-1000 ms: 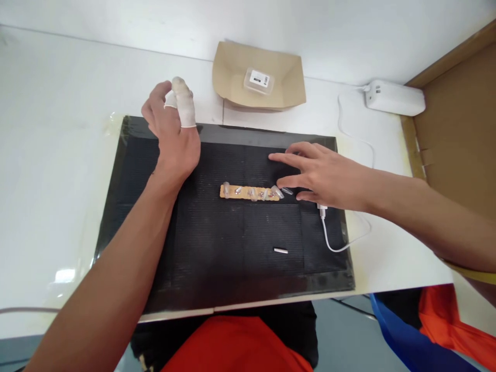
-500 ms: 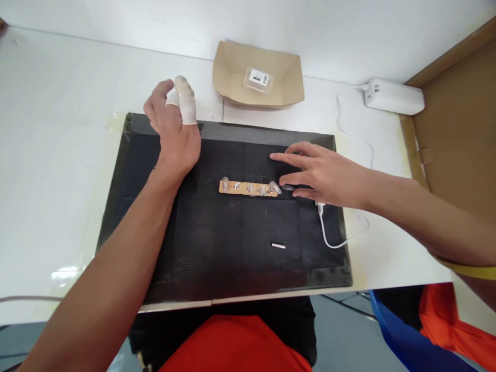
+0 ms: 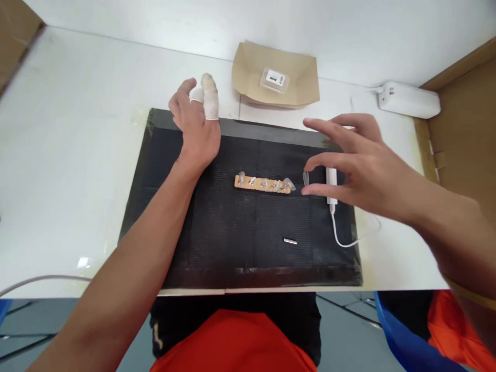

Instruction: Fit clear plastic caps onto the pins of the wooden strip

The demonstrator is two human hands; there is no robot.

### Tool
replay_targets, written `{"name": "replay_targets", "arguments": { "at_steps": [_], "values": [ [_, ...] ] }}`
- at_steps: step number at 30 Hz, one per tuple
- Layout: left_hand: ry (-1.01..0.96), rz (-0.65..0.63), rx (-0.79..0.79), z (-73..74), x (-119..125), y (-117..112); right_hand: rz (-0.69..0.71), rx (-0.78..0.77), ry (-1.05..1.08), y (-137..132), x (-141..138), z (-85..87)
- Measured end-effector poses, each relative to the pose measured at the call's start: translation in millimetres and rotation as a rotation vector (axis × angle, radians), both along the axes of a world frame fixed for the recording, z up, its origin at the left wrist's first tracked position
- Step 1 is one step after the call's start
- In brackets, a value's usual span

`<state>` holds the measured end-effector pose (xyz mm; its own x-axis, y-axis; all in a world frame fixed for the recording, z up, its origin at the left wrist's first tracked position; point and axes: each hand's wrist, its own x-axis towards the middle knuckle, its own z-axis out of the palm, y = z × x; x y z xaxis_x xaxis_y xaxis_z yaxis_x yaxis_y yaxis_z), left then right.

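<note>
My right hand pinches a small clear nail tip between thumb and forefinger, raised over the right part of the black mat; its other fingers are spread. Left of it lies a narrow light-orange strip bearing several clear nail tips and small shiny metal bits. My left hand rests at the mat's back edge, fingers loosely bent and apart, with white covers on two of them; nothing shows in it. A short silver bar lies on the mat in front of the strip.
A white stick-shaped device with a cable lies beneath my right hand. Behind the black mat stands a brown paper tray holding a clear labelled box. A white power block sits at the back right, by a cardboard wall.
My right hand has risen off the mat beside the strip, with a clear nail tip now between thumb and forefinger. My left hand keeps its pose. The whole view has shifted slightly.
</note>
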<state>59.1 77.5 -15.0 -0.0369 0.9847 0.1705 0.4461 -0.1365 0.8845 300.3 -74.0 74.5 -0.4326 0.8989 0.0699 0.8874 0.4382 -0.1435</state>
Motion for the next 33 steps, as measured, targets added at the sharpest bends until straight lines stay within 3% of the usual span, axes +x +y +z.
{"name": "replay_targets", "arguments": {
  "at_steps": [4, 9, 20, 26, 33],
  "values": [
    [-0.012, -0.006, -0.014, -0.4, 0, 1, -0.183, 0.073, 0.092, -18, -58, 1.9],
    [-0.013, 0.009, -0.014, 0.8, 1, -1, -0.313, 0.159, 0.089, -15, -103, -17.0],
    [-0.018, 0.019, 0.008, -16.3, 3, 18, -0.380, 0.178, 0.026, -2, -106, -45.7],
    [0.072, 0.044, 0.055, -20.7, 4, 19, -0.351, 0.169, 0.017, 3, -106, -47.3],
    [0.049, 0.031, 0.034, -21.1, 2, 20, -0.329, 0.166, 0.032, 1, -103, -47.5]
  ]
}}
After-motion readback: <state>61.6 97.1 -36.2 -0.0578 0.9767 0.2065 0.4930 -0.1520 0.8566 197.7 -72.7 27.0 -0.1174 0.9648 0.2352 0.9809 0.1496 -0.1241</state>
